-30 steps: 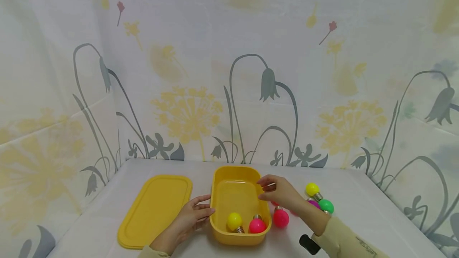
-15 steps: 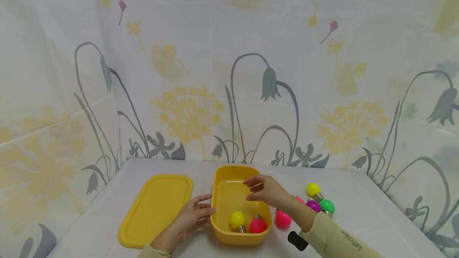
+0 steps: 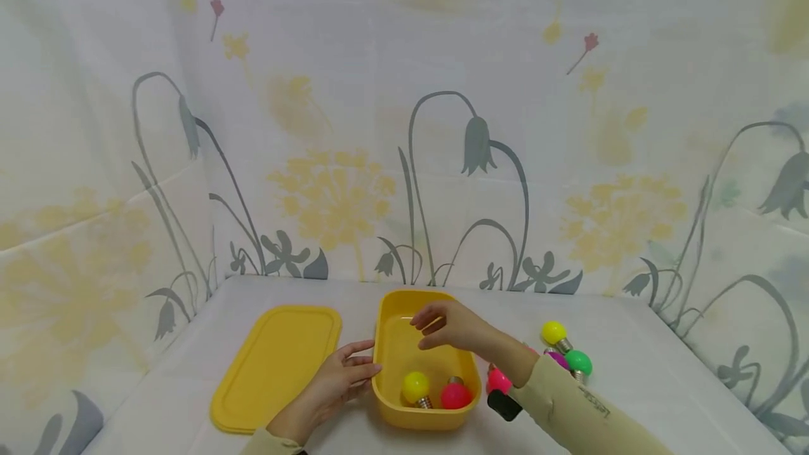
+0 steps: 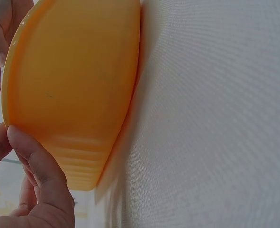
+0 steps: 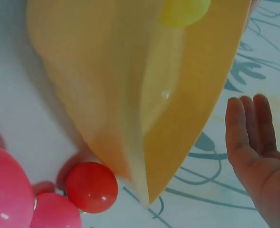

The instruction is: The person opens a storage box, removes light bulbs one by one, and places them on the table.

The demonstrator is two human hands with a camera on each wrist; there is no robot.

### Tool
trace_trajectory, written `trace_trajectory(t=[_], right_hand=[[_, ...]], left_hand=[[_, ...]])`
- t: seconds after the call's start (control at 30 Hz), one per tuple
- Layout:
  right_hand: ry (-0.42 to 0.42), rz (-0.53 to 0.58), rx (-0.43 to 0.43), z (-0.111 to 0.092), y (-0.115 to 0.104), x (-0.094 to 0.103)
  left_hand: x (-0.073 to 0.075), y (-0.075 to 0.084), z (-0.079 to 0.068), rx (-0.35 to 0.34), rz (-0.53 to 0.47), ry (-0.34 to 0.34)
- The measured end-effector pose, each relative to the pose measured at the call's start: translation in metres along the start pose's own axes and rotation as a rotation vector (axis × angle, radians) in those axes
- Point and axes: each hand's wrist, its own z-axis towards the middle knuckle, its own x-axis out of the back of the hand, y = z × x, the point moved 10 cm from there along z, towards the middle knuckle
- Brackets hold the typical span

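A yellow plastic box [image 3: 387, 407] stands on the table, holding a yellow light bulb [image 3: 416, 387] and a pink light bulb [image 3: 455, 394] at its near end. My left hand [image 3: 338, 379] grips the box's left rim, thumb and finger on either side of it; the left wrist view shows this hand [image 4: 38, 183] close against the outer wall. Over the box's inside, my right hand [image 3: 451, 328] hovers with relaxed, slightly bent fingers and nothing in them. In the right wrist view that hand [image 5: 263, 152] is apart from the box.
A flat yellow lid [image 3: 278, 367] lies left of the box. Right of it are loose bulbs: a yellow bulb [image 3: 554, 332], a green bulb [image 3: 578, 362], a purple bulb [image 3: 557, 359] and pink ones [image 3: 498, 380], partly behind my right arm. A patterned cloth [image 3: 404, 125] hangs behind.
My right hand has moved left from the box's right rim to above its middle. The left hand stays at the left rim, and the yellow bulb inside has shifted slightly.
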Motion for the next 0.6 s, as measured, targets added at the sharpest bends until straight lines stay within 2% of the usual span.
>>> trace_trajectory(t=[0.17, 0.33, 0.6], right_hand=[[-0.106, 0.022, -0.007, 0.009, 0.003, -0.011], [-0.251, 0.028, 0.014, 0.016, 0.001, -0.022], [-0.418, -0.007, 0.008, 0.024, -0.001, -0.033]], left_hand=[[-0.001, 0.001, 0.0, -0.009, 0.007, -0.006], [-0.001, 0.0, 0.001, -0.01, 0.01, -0.007], [0.001, -0.002, 0.003, -0.005, -0.004, -0.008]])
